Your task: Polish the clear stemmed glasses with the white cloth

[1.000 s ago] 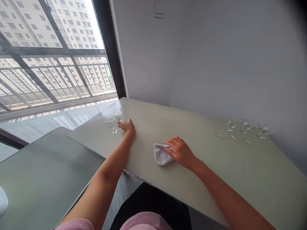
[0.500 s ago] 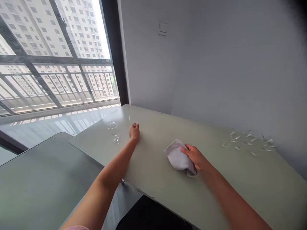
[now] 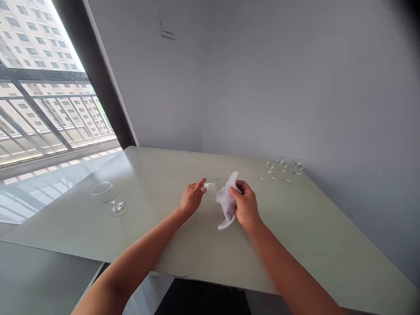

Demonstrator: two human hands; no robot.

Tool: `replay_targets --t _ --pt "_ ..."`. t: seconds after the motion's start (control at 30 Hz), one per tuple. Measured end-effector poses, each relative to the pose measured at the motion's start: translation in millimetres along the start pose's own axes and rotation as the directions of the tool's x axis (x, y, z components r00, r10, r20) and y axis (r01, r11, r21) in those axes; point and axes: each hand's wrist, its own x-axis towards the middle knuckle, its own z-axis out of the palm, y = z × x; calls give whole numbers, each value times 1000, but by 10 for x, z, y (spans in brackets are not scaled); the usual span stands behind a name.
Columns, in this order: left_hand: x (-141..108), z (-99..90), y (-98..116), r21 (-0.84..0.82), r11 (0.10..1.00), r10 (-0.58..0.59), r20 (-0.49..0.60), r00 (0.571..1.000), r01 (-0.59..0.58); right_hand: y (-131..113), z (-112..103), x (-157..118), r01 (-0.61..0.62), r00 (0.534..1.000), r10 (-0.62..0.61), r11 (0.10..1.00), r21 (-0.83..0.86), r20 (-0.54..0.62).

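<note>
My left hand (image 3: 192, 197) is closed on a small clear glass (image 3: 210, 187), which it holds on its side above the table with the rim toward the right. A white cloth (image 3: 227, 202) hangs from my right hand (image 3: 245, 202), pinched between thumb and fingers. The cloth's left edge meets the glass rim; whether any of it is inside the glass I cannot tell. A stemmed glass (image 3: 118, 208) stands upright on the table to the left of my hands.
Several clear glasses (image 3: 286, 165) stand grouped at the table's back right, near the wall. The pale table (image 3: 183, 262) has its front edge close to me, and a grey surface (image 3: 39, 271) lies lower at the left. A window is at the far left.
My left hand has lifted the glass and brought it right, tipped on its side. My right hand has moved the cloth up to its rim. The view has turned right.
</note>
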Motion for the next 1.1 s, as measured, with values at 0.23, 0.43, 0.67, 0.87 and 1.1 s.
replay_targets --t 0.23,0.43,0.67,0.87,1.1 --pt "-82 -17 -60 -1 1000 15 -24 1000 -15 35 107 -194 -96 913 150 983 -157 379" --pt "-129 -52 -2 85 968 233 49 971 -236 190 35 -122 -177 809 289 950 -257 512" --pt "-130 -88 80 288 862 426 32 904 -417 357 21 -128 -308 860 314 948 -83 402" --pt "-58 -284 175 45 956 276 203 939 -291 97 -159 -151 -128 849 205 974 -188 487" --pt "90 -549 235 -403 901 300 847 439 162 -65 -394 -217 217 629 191 888 -406 753"
